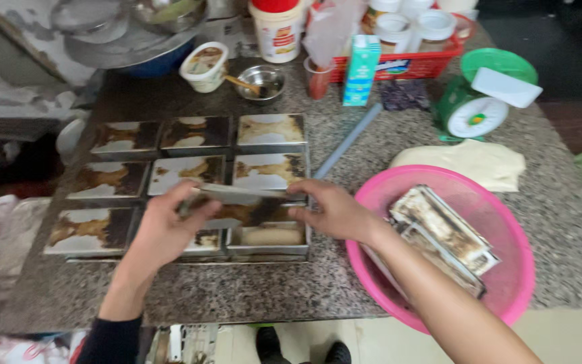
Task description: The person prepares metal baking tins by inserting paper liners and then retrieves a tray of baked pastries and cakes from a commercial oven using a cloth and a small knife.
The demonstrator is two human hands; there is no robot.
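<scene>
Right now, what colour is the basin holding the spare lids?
Pink; the basin shows best in the head view.

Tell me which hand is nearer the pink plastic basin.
Right. The right hand holds the metal lid's end just left of the pink plastic basin; the left hand grips the far end, farther away.

A tall teal-and-white carton stands upright at the back of the granite counter — take it as the landmark. Just left of it, past a small red cup, a white jar with a red lid carries a red-and-yellow label. Further left sits an open white tub with a printed band round its wall. Right of the carton, touching it, a red basket holds white-lidded jars — their labels too blurred to tell.
</scene>
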